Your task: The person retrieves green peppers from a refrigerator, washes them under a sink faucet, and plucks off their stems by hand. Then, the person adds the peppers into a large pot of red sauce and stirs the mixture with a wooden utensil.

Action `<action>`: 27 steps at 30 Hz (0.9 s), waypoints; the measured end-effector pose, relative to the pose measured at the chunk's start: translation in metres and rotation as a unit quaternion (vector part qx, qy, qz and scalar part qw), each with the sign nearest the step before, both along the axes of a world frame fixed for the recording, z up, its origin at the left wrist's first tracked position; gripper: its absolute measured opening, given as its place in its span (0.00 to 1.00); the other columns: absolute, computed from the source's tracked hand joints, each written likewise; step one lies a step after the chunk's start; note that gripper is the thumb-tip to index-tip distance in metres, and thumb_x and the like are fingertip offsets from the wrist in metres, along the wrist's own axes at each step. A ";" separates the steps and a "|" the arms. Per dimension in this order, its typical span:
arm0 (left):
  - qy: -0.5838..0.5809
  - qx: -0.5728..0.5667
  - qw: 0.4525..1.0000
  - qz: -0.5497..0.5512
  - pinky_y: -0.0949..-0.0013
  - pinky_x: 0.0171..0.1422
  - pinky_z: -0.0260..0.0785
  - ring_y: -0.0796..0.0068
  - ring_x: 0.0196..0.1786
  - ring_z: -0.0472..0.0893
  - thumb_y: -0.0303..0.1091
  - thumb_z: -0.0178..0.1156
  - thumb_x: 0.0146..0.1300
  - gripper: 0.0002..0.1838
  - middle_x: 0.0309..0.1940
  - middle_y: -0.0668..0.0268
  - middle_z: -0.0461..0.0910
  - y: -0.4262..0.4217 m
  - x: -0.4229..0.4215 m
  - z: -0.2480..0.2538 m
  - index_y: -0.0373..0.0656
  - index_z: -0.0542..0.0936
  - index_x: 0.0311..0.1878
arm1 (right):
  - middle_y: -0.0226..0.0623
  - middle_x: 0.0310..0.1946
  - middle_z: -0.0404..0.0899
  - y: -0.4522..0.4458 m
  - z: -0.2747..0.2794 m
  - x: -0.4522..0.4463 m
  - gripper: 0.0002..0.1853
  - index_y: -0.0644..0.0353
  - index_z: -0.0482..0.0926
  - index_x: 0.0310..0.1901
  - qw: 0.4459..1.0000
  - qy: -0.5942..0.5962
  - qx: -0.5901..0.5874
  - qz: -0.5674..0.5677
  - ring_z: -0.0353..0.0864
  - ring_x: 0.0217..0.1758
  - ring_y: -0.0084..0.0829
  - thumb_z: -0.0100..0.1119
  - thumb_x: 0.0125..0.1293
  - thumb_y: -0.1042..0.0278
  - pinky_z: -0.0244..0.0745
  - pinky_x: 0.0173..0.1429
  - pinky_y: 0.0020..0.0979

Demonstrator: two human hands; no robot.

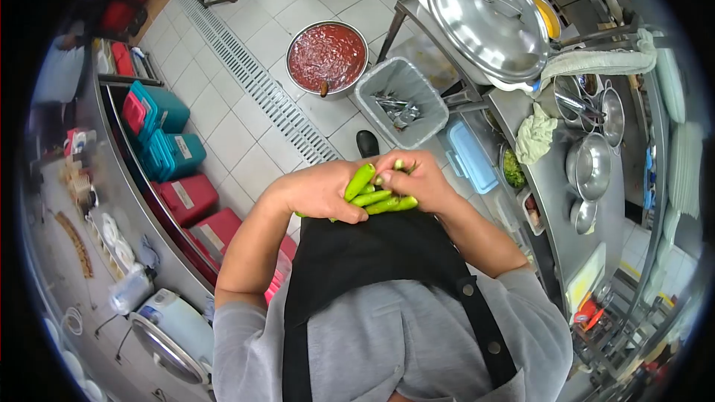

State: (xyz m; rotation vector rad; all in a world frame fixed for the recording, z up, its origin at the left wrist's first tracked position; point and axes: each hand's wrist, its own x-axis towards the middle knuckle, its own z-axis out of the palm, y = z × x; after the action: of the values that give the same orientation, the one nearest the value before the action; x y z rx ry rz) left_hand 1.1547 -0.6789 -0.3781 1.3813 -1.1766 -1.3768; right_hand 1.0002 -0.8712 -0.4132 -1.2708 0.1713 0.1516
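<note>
Several green chili peppers (pixel 370 198) lie in my left hand (pixel 325 190), whose fingers are wrapped round them in front of the black apron (pixel 372 246). My right hand (pixel 418 183) is closed at the stem ends of the peppers, touching the bunch from the right side. Its fingertips pinch a pepper's stem end. Just beyond my hands is a grey bin (pixel 402 98) with crumpled, shiny waste inside. Part of the bunch is hidden by my fingers.
A large pan of red sauce (pixel 326 57) stands on the tiled floor near a drain grate (pixel 257 78). To the right are a big lidded pot (pixel 485 18), a steel counter (pixel 555 179) and bowls. Teal and red containers (pixel 175 150) line the left counter's lower shelf.
</note>
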 end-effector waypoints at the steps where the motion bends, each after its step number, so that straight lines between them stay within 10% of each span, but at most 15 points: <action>1: 0.011 0.036 0.999 0.004 0.66 0.54 0.77 0.68 0.45 0.85 0.32 0.74 0.56 0.34 0.49 0.62 0.87 -0.006 0.009 0.003 0.42 0.78 0.68 | 0.32 0.33 0.85 -0.005 -0.013 0.003 0.06 0.63 0.86 0.46 0.991 0.070 0.113 -0.020 0.81 0.30 0.23 0.62 0.73 0.71 0.76 0.36 0.28; 3: 0.033 0.108 0.993 0.015 0.69 0.61 0.75 0.70 0.52 0.84 0.31 0.74 0.57 0.35 0.54 0.64 0.86 -0.017 0.027 0.008 0.42 0.78 0.70 | 0.30 0.30 0.83 -0.038 -0.043 0.013 0.08 0.62 0.86 0.49 0.978 0.143 0.100 -0.111 0.74 0.21 0.17 0.61 0.74 0.73 0.66 0.24 0.22; 6: 0.097 0.050 0.985 0.132 0.63 0.54 0.78 0.67 0.49 0.84 0.34 0.74 0.58 0.30 0.55 0.61 0.84 -0.015 0.028 -0.028 0.38 0.81 0.65 | 0.27 0.30 0.84 -0.095 -0.113 0.033 0.08 0.62 0.87 0.46 0.952 0.119 -0.198 -0.203 0.75 0.27 0.16 0.67 0.72 0.67 0.72 0.34 0.23; 12: 0.338 0.062 0.889 0.303 0.69 0.31 0.77 0.63 0.44 0.85 0.41 0.77 0.47 0.30 0.40 0.55 0.82 -0.046 0.037 -0.050 0.38 0.81 0.52 | 0.48 0.41 0.91 -0.169 -0.290 0.051 0.16 0.61 0.89 0.51 0.783 0.106 -0.602 -0.112 0.90 0.43 0.51 0.69 0.64 0.64 0.82 0.53 0.51; 17: 0.401 0.016 0.855 0.330 0.67 0.30 0.76 0.56 0.44 0.85 0.39 0.74 0.49 0.25 0.39 0.55 0.79 -0.075 0.037 -0.059 0.39 0.80 0.50 | 0.48 0.50 0.91 -0.198 -0.282 0.057 0.21 0.62 0.87 0.58 0.792 0.263 -0.550 0.012 0.90 0.54 0.47 0.68 0.66 0.62 0.82 0.63 0.43; 21: 0.442 0.018 0.838 0.320 0.68 0.34 0.77 0.58 0.47 0.88 0.40 0.71 0.54 0.27 0.43 0.54 0.84 -0.092 0.042 -0.065 0.39 0.78 0.56 | 0.40 0.52 0.91 -0.168 -0.198 0.053 0.19 0.65 0.86 0.60 0.959 0.135 -0.218 -0.118 0.89 0.53 0.31 0.69 0.71 0.66 0.82 0.59 0.33; 24: 0.416 0.053 0.863 0.281 0.69 0.35 0.77 0.61 0.44 0.87 0.43 0.71 0.57 0.30 0.40 0.55 0.84 -0.104 0.044 -0.064 0.38 0.77 0.60 | 0.35 0.52 0.89 -0.138 -0.072 0.064 0.19 0.65 0.84 0.63 0.987 -0.020 0.020 -0.158 0.87 0.53 0.26 0.70 0.72 0.70 0.83 0.57 0.32; 27: 0.352 0.104 0.896 0.248 0.69 0.37 0.79 0.64 0.45 0.87 0.41 0.70 0.63 0.28 0.41 0.57 0.85 -0.115 0.041 -0.050 0.38 0.77 0.62 | 0.37 0.51 0.88 -0.120 -0.014 0.071 0.19 0.65 0.83 0.62 0.990 -0.090 -0.027 -0.110 0.87 0.51 0.26 0.70 0.73 0.70 0.83 0.58 0.31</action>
State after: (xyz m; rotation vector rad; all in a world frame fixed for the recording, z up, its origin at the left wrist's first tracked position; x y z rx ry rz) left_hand 1.1954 -0.7941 -0.4282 1.0579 -0.1822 -1.4507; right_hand 1.0709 -0.9911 -0.4275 -1.3040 0.1600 -0.1567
